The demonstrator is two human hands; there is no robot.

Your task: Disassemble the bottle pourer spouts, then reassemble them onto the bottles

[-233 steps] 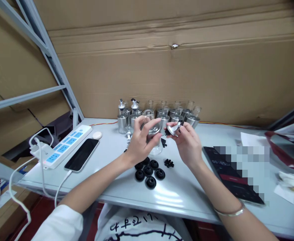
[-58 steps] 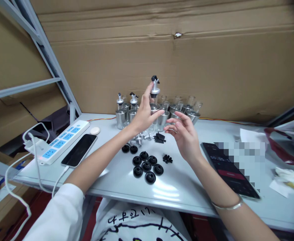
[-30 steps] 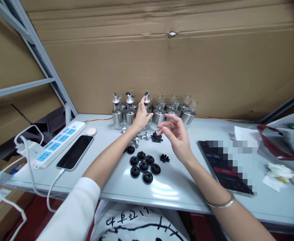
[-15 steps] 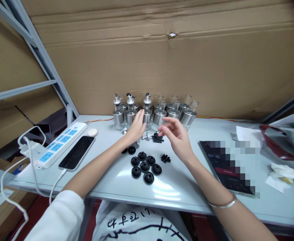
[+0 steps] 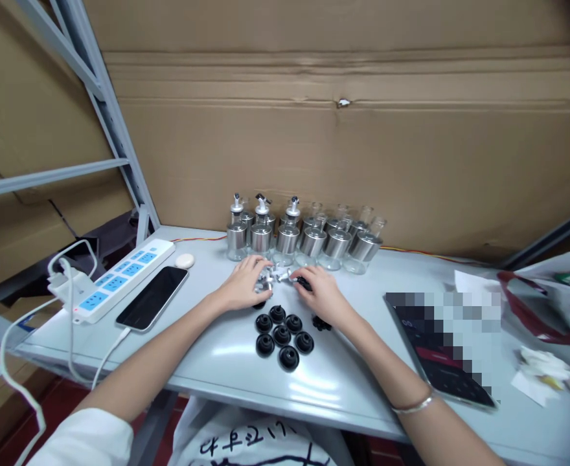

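My left hand (image 5: 243, 283) is low over the table, its fingers apart and curved around the left side of small silver spout parts (image 5: 281, 274). My right hand (image 5: 321, 292) is at the right side of these parts, fingertips bent down by black pieces (image 5: 303, 283); whether it grips anything is hidden. Several round black stoppers (image 5: 282, 334) lie in front of the hands. Small black caps (image 5: 320, 323) are partly under my right wrist. Behind stand glass and metal bottles (image 5: 287, 239) in rows, three front ones topped with silver spouts.
On the left are a white power strip (image 5: 120, 278), a phone (image 5: 153, 299) with a cable and a round white case (image 5: 184, 261). A tablet (image 5: 435, 349) lies at the right, with crumpled tissue (image 5: 545, 364) beyond it. Cardboard (image 5: 314, 149) rises behind the table.
Both hands have come down from in front of the bottles to the small parts. The view has shifted slightly, so the bottles appear lower.
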